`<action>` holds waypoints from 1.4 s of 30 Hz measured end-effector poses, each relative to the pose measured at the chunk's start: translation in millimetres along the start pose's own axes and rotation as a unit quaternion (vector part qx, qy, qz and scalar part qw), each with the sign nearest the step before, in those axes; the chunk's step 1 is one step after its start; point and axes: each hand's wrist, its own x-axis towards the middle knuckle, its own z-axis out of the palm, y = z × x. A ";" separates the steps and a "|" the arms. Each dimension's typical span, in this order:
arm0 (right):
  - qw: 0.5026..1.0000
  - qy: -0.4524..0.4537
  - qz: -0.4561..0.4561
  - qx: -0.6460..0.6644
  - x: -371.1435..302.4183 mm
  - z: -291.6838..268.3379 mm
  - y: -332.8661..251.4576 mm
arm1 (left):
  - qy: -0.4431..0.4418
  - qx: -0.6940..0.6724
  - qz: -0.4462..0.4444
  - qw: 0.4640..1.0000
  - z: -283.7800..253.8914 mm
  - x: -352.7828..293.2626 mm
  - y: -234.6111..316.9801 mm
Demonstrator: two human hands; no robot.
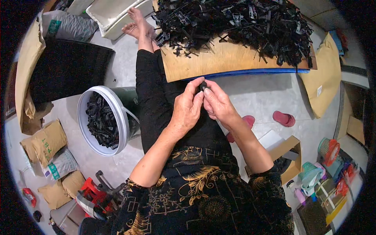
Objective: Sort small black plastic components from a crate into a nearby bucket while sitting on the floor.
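Observation:
My left hand [188,105] and my right hand [217,102] meet above my lap, just short of the wooden board's near edge. Between their fingertips they pinch a small black plastic part [202,87], mostly covered by the fingers. Both hands are closed on it. Beyond them, a wooden board [235,58] carries a large heap of black plastic parts [235,23], many with thin sprue-like sticks. To my left stands a white-rimmed bucket [124,133] tilted in view, holding many black pieces [102,121].
A blue edge [250,74] runs under the board. Pink slippers [283,119] and an open cardboard box [293,156] are on the floor at right. Paper sacks [49,143] and a red-and-black object [92,196] lie at left. A white tub [107,23] stands at the far left.

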 end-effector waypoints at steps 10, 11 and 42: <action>0.989 -0.022 0.046 0.138 2.8 6.5 -5.1 | -0.002 -0.094 -0.028 0.995 -6.5 4.7 -8.8; 0.989 -0.024 0.047 0.137 3.8 7.2 -5.0 | 0.000 -0.093 -0.018 0.996 -6.7 5.0 -9.3; 0.647 0.308 -0.208 -0.666 76.3 -80.2 -59.7 | -0.060 -0.445 -0.188 0.873 -29.9 -15.9 -32.2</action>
